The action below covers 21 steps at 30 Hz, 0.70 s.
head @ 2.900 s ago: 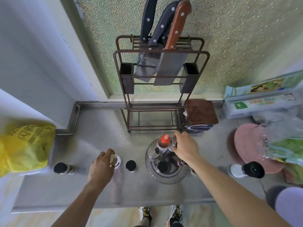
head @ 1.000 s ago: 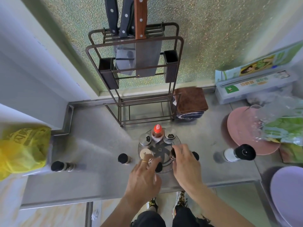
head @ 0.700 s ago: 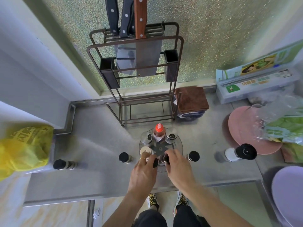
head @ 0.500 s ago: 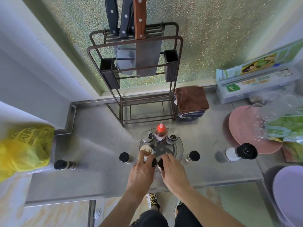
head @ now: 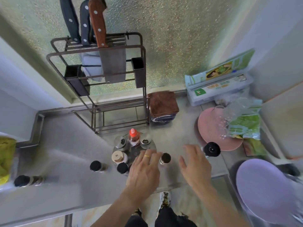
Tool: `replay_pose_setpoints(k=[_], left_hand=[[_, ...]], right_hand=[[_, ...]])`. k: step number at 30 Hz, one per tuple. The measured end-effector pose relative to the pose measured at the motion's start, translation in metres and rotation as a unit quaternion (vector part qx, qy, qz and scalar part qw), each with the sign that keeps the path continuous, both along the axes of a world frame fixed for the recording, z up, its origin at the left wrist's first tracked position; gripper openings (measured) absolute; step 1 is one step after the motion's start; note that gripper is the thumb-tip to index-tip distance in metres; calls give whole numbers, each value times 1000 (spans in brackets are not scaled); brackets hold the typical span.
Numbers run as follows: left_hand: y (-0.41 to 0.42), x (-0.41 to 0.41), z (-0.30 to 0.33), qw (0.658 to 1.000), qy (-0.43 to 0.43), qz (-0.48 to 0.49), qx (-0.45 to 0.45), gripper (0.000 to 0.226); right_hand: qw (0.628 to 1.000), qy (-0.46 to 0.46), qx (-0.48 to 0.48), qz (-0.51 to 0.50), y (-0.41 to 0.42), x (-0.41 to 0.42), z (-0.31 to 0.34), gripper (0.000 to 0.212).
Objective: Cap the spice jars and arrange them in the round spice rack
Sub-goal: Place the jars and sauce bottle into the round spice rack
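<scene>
The round spice rack [head: 151,146] stands on the steel counter and holds a red-capped bottle [head: 133,135], two silver shaker jars [head: 121,142], a beige-lidded jar [head: 117,157] and a black-capped jar [head: 122,167]. My left hand [head: 144,169] lies open over the rack's front right, its fingers beside a black-capped jar [head: 165,158] standing just outside the rack. My right hand [head: 196,166] hovers open to the right, holding nothing, near a white bottle with a black cap [head: 211,149]. Two more black-capped jars [head: 95,166] [head: 24,181] sit on the counter at left.
A knife rack [head: 105,82] with cleavers stands behind the spice rack. A folded brown cloth [head: 163,104], a pink plate [head: 211,128] with plastic bags, and boxes lie at the right. A yellow bag [head: 6,158] is at far left, a lilac stool [head: 265,190] at lower right.
Both hands have left the front of the rack. My right hand moved out to the right and opened; my left hand shifted right over the rack. A black-capped jar now sits in the rack's front slot.
</scene>
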<state>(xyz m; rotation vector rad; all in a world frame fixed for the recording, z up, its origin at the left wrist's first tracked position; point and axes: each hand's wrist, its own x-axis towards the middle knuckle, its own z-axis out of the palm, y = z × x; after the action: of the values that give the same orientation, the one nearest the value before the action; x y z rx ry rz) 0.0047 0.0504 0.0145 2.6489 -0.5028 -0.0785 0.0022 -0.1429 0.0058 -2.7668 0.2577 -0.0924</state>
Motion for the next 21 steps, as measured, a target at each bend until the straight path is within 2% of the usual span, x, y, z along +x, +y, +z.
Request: replay_pose_setpoints(k=[4, 6, 9, 13, 16, 21], left_hand=[[-92, 27, -14, 996, 25, -80, -13, 35], [-124, 35, -25, 995, 69, -73, -28, 41], [-160, 46, -39, 986, 141, -60, -63, 57], [-194, 48, -51, 964, 242, -70, -88, 62], [-204, 41, -52, 965, 234, -54, -104, 58], [-179, 43, 2, 964, 190, 35, -182, 64]], right_hand=[[994, 61, -57, -76, -80, 12, -19, 57], [991, 91, -69, -74, -106, 21, -29, 60], [988, 137, -22, -69, -126, 32, -38, 64], [988, 148, 15, -43, -138, 31, -48, 42], [991, 120, 23, -46, -144, 29, -42, 35], [997, 71, 38, 3, -121, 37, -1, 50]])
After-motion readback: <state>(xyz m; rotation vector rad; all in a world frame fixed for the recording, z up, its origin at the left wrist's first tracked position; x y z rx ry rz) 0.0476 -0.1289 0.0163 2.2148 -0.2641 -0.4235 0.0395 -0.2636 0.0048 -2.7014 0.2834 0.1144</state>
